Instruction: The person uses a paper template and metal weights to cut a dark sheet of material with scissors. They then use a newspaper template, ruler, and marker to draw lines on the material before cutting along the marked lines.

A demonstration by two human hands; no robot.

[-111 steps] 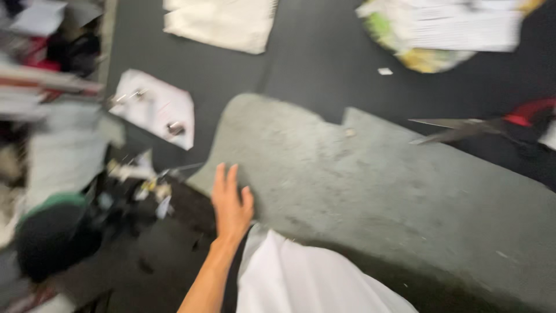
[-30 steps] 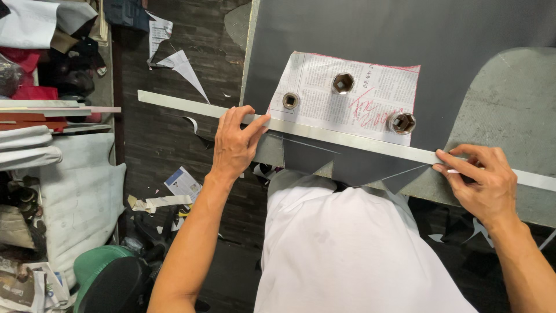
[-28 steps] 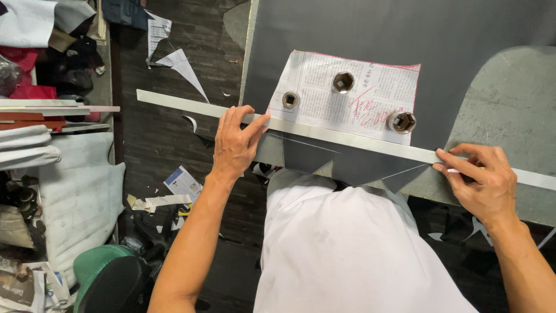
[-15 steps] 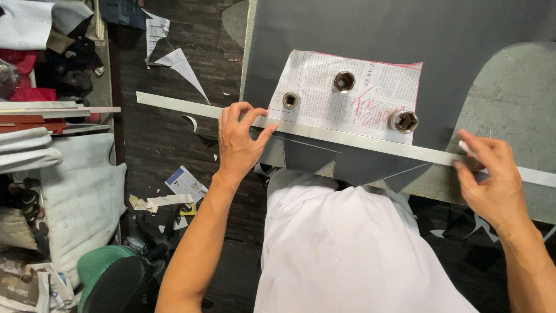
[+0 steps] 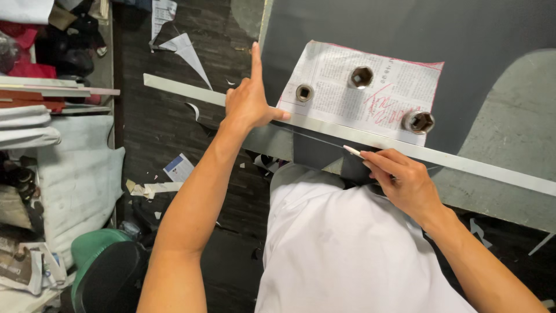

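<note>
Marking along a straightedge at the near edge of my cutting table.

The dark sheet covers the table, limp-looking, I judge, and apt to creep. Across its near edge lies the long metal ruler, stiff, thin, probably slippery; my left hand presses it flat, forefinger stretched out. My right hand pinches a white chalk stick against its edge. Three metal weights pin the newsprint pattern; open room lies rightward.

My left hand lies palm-down with its forefinger stretched straight forward, while my right hand curls in a pinching grip.
</note>
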